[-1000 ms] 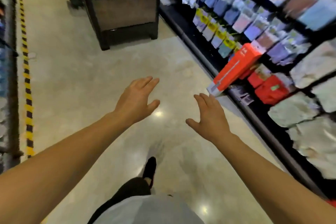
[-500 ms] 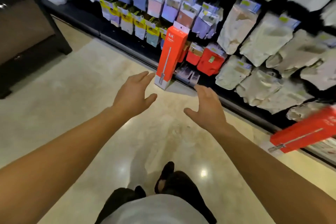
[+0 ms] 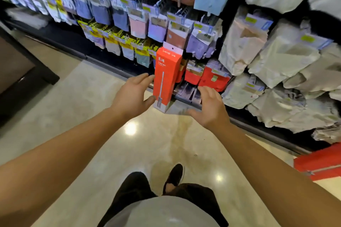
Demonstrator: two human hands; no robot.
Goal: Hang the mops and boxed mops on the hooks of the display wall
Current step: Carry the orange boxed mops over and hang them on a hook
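A: Status on the tall orange-red cardboard mop box [image 3: 167, 77]?
B: Upright on the floor, bottom end white, leaning against the display wall's base. White hang tab with a punched hole on top. Mop graphic runs down the front face.
A: Others?
B: Second orange-red mop box [image 3: 321, 164] at the right edge, lying flat on the floor, partly cut off.

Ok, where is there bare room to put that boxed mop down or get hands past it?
Bare floor lies left of the orange boxed mop, out to the dark stand, and beneath both hands. Right of the box, red packs and pale bundles crowd the display wall.
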